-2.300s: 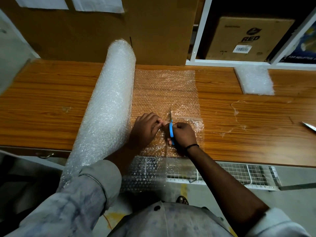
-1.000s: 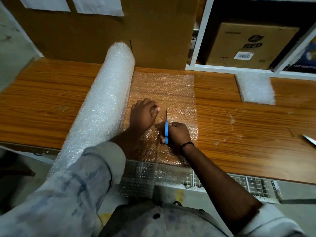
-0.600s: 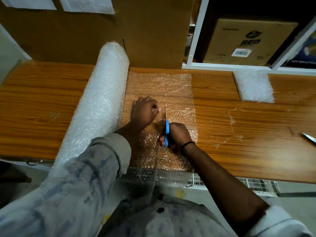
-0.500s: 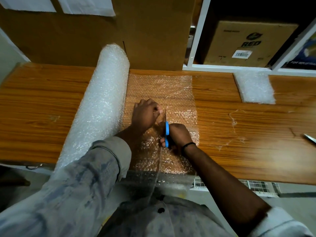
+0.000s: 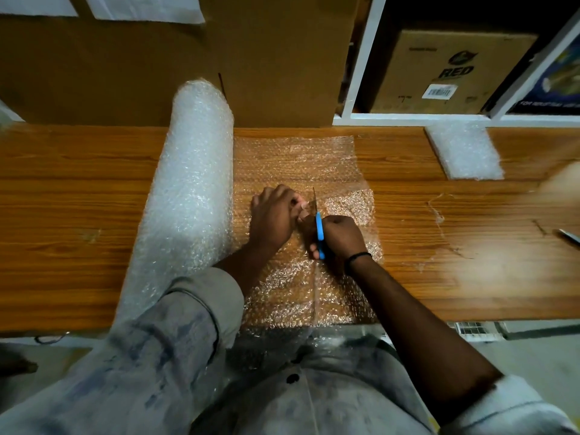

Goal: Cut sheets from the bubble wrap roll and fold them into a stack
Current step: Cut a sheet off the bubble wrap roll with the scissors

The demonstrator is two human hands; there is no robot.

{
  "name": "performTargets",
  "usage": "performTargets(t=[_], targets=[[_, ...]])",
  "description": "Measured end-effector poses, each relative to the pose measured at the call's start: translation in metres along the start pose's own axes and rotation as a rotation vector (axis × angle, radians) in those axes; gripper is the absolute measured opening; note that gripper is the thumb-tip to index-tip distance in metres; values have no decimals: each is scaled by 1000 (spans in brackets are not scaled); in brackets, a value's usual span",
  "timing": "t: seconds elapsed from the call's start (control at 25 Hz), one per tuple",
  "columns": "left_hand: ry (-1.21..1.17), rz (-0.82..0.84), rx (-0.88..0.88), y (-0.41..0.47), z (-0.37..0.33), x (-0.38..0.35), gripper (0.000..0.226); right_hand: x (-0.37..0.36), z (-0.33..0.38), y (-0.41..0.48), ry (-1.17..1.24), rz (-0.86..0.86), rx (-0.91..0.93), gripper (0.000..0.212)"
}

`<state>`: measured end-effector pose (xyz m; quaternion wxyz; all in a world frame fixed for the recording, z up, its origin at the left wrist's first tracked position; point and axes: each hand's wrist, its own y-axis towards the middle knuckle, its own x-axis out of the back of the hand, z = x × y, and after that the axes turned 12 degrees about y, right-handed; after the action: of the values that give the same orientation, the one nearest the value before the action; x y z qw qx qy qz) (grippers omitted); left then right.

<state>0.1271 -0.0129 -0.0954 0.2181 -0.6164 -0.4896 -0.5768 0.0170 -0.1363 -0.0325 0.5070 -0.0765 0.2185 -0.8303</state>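
Bubble wrap (image 5: 295, 161) limp, light: your left hand (image 5: 276, 215) pinches it beside the cut; right hand (image 5: 342, 237) grips scissors (image 5: 319, 230).

table (image 5: 439, 277) lies open right of the sheet (image 5: 298, 158); roll (image 5: 188, 199) blocks the left, cardboard box (image 5: 276, 58) the back.

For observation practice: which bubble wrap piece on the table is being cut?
The flat clear bubble wrap sheet meeting the blue-handled scissors, not the thick white roll or folded pad.

bubble wrap roll (image 5: 188, 199) 1 | unrolled sheet (image 5: 292, 158) 1 | folded stack (image 5: 464, 152) 1 | scissors (image 5: 319, 230) 1 | hands (image 5: 273, 218) (image 5: 342, 237) 2
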Motion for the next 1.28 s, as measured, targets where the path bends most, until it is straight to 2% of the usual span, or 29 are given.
performTargets(t=[0.12, 0.32, 0.44, 0.56, 0.84, 0.92, 1.12, 1.28], targets=[[-23, -13, -10, -2, -1, 1, 16, 3, -4, 6, -22, -11, 12, 50], [-44, -50, -36, -1, -2, 1, 22, 10, -13, 20, -157, -49, 86, 31], [-43, -66, -45, -1, -3, 3, 28, 10, -15, 24, -204, -42, 113, 33], [-54, -83, -52, -1, -4, 2, 28, 7, -11, 25, -140, -5, 94, 47], [-46, -78, -57, -1, -2, 0, 25, -3, -3, 33, 85, -15, 33, 41], [-38, -66, -52, 0, -1, -1, 24, -3, -2, 36, 67, -11, 44, 40], [-57, -57, -58, 0, 0, -1, 18, -4, -2, 36, -32, -4, 114, 53], [-57, -99, -70, -1, 0, 0, 17, -5, 0, 41, 25, -15, 62, 52]])
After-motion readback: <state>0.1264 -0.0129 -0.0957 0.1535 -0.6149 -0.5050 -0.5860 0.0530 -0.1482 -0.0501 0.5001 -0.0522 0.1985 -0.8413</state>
